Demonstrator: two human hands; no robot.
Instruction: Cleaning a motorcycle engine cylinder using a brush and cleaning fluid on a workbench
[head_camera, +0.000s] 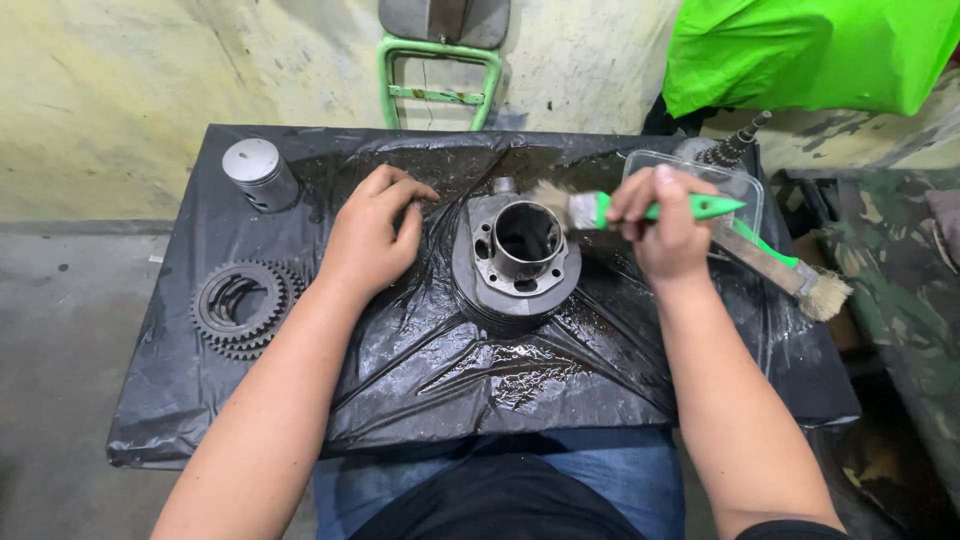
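A dull grey, finned metal cylinder (517, 262) stands on wet, wrinkled black plastic sheeting (500, 370). Just right of the cylinder, the right hand (668, 228) pinches a green-handled brush (640, 209), bristles at its rim. Left of it, the left hand (372, 238) rests loosely curled, empty. Far left lie toothed gears (243, 305).

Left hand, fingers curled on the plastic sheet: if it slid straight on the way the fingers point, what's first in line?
Probably the engine cylinder. The left hand rests on the black plastic sheet with fingers aimed up and right, toward the cylinder's top-left edge and its small port. Depth is unclear; it could just clear behind it.
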